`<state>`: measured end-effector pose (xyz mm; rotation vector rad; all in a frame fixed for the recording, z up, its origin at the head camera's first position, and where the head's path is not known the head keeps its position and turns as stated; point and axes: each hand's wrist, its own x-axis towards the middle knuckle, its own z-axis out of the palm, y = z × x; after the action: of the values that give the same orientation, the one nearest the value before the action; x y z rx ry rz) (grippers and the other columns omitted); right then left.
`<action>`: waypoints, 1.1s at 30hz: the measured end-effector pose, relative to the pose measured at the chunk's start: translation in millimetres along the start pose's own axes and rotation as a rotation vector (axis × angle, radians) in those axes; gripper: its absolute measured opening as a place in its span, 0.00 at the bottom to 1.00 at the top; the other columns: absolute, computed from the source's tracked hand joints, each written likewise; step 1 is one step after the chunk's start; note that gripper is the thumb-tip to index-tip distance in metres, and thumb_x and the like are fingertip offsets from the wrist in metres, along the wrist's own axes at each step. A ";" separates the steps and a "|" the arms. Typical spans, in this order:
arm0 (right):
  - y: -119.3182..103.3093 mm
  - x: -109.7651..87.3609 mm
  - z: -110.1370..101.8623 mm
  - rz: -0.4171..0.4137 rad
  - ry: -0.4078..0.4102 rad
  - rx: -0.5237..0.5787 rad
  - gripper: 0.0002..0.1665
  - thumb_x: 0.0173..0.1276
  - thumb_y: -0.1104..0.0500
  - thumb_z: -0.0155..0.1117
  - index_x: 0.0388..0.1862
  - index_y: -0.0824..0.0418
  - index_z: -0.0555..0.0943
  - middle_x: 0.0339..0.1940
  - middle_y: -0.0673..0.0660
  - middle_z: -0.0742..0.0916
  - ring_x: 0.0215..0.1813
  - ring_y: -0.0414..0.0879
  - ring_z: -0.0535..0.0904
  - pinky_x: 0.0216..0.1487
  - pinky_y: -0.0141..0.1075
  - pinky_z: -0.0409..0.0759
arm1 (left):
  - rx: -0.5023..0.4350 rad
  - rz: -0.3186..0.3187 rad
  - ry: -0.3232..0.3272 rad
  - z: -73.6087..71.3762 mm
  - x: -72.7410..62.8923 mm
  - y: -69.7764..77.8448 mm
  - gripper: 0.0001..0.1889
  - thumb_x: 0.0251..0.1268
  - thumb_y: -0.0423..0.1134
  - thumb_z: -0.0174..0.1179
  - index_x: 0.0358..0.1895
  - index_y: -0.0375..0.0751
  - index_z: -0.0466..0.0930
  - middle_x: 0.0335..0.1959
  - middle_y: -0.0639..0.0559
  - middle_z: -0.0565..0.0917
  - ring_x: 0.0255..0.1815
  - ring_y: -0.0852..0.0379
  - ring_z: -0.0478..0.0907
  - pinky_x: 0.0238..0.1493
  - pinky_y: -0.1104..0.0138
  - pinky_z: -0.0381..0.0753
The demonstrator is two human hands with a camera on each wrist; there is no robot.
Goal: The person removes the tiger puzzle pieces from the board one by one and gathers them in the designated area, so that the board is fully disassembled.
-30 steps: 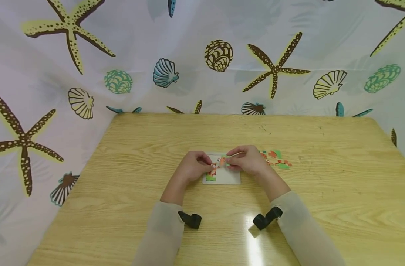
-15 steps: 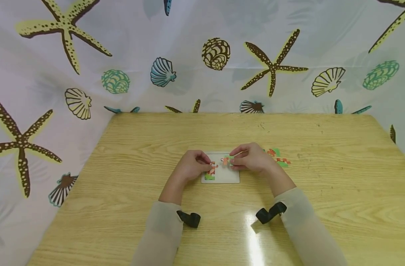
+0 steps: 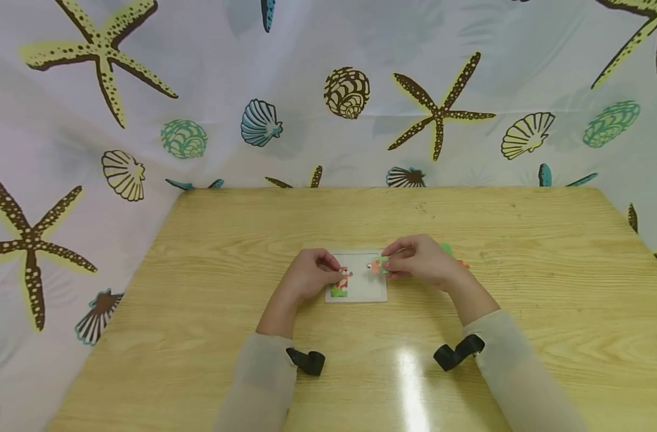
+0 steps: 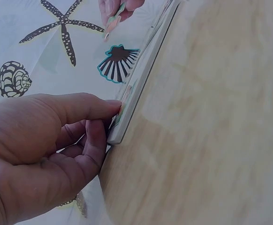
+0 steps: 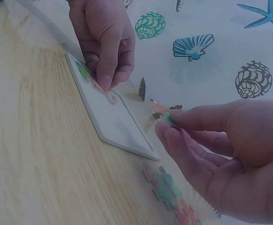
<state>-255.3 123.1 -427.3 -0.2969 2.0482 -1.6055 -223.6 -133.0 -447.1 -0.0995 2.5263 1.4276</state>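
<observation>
A white puzzle board (image 3: 363,292) lies on the table, with orange and green puzzle pieces (image 3: 339,289) set along its left side. My left hand (image 3: 309,276) grips the board's left edge; in the left wrist view its thumb (image 4: 106,108) rests over the fitted pieces and the curled fingers sit against the edge. Above the right part of the board, my right hand (image 3: 420,261) pinches an orange and green puzzle piece (image 3: 375,266) by its green end. That piece, with a white spot on its orange end, is raised off the board (image 5: 122,136) in the right wrist view.
Loose puzzle pieces (image 5: 167,190) lie on the table to the right of the board, partly hidden by my right hand in the head view. A curtain (image 3: 296,66) printed with shells and starfish hangs behind the wooden table (image 3: 225,234).
My right hand has moved to the right with the puzzle piece, from near the fitted pieces to over the board's right side. The left hand stays at the left edge.
</observation>
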 end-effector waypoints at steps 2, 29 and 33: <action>0.4 -2.0 -2.1 -0.010 -0.004 -0.002 0.16 0.74 0.70 0.65 0.57 0.76 0.80 0.44 0.64 0.88 0.44 0.52 0.89 0.51 0.43 0.87 | -0.007 0.001 -0.003 -0.2 0.1 1.0 0.05 0.66 0.32 0.71 0.38 0.38 0.83 0.35 0.47 0.83 0.36 0.53 0.77 0.42 0.64 0.76; 18.2 -28.6 -11.4 0.023 0.066 -0.013 0.18 0.76 0.68 0.64 0.59 0.78 0.78 0.45 0.63 0.87 0.43 0.47 0.89 0.48 0.36 0.87 | -0.084 0.004 -0.020 -4.1 3.5 -0.5 0.06 0.64 0.29 0.71 0.40 0.35 0.84 0.37 0.46 0.84 0.37 0.53 0.80 0.43 0.65 0.80; 22.5 -31.0 -10.5 0.027 0.060 -0.007 0.16 0.75 0.70 0.64 0.57 0.78 0.78 0.43 0.63 0.87 0.42 0.47 0.89 0.47 0.36 0.87 | -0.101 0.013 -0.034 -4.6 1.2 -4.5 0.08 0.62 0.28 0.73 0.42 0.35 0.84 0.39 0.45 0.85 0.38 0.53 0.80 0.44 0.65 0.80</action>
<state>-231.5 152.8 -438.9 -0.2249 2.0939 -1.6093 -224.8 -139.3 -448.9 -0.0760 2.4312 1.5488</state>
